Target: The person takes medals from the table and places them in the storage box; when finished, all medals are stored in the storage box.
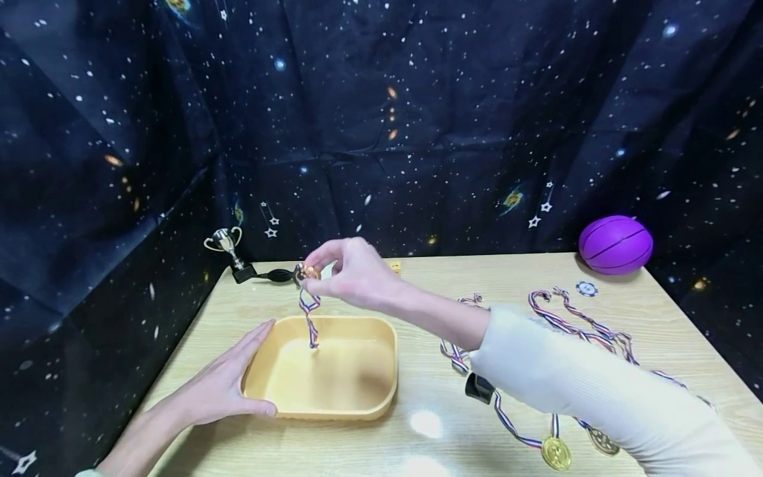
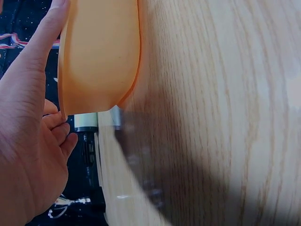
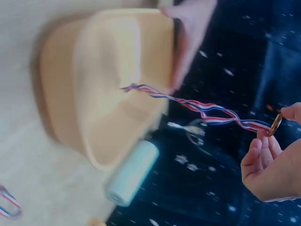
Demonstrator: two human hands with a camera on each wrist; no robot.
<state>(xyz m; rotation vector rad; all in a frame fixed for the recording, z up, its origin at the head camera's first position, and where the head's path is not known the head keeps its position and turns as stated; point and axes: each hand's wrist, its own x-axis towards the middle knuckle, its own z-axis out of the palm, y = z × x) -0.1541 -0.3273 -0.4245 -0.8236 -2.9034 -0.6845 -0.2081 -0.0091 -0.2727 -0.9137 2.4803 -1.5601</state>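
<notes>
My right hand (image 1: 357, 275) pinches a small gold-coloured medal (image 3: 276, 125) between thumb and fingers, above the far side of a yellow plastic bin (image 1: 381, 415). From the medal a red, white and blue ribbon (image 3: 207, 113) hangs down, its lower end over the inside of the bin. Against the bin's left end rests my left hand (image 1: 223, 381). Its fingers stretch towards the far corner, while the thumb lies along the near wall. In the left wrist view the thumb lies beside the bin's rim (image 2: 62, 94).
A trophy cup (image 1: 226, 246) stands back left. On the right lie tangled striped ribbons (image 1: 572, 324), a gold medal (image 1: 556, 452), a bronze-toned medal (image 1: 603, 440) and a black object (image 1: 479, 388). Behind them are a purple basketball (image 1: 616, 245) and a blue-white chip (image 1: 587, 289). A pale teal cylinder (image 3: 134, 174) sits beside the bin.
</notes>
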